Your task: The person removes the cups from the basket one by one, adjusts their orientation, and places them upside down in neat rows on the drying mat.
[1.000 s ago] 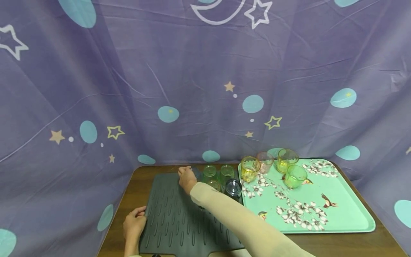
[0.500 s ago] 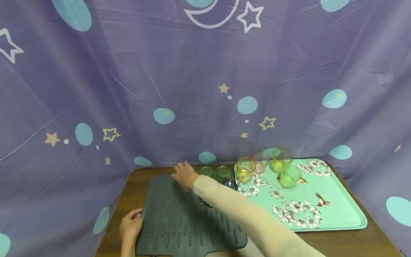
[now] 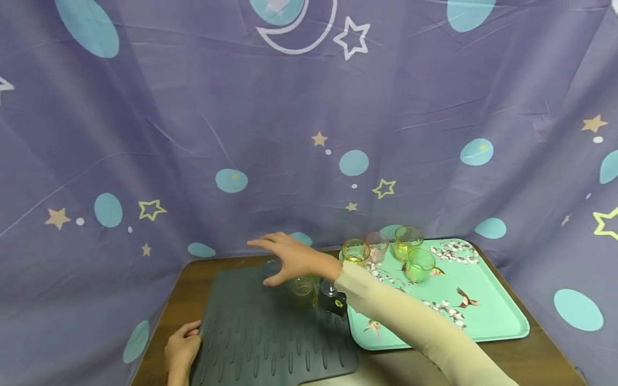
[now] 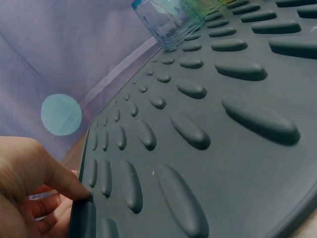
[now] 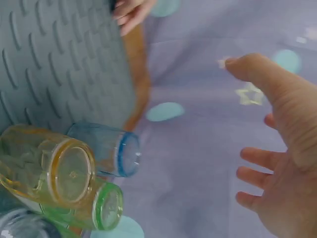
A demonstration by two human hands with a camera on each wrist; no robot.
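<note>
My left hand holds the left edge of a dark grey ribbed drying mat; in the left wrist view a finger presses down at its rim. My right hand is raised over the mat's far part, fingers spread, nothing in it. Below it, clear glasses stand upside down: a blue one at the far edge, an amber one in front, a green one beside them, and a dark one to the right. In the head view my right hand hides the green glasses.
To the right lies a mint-green tray with a flower and bird print. Upright on its left part stand a yellow glass, a pink glass, another yellow glass and a green glass. A purple curtain hangs behind the table.
My right hand has let go of the blue glass, lifted and shifted right, its fingers spreading. My left hand stays at the mat's edge. The head view has turned a little right.
</note>
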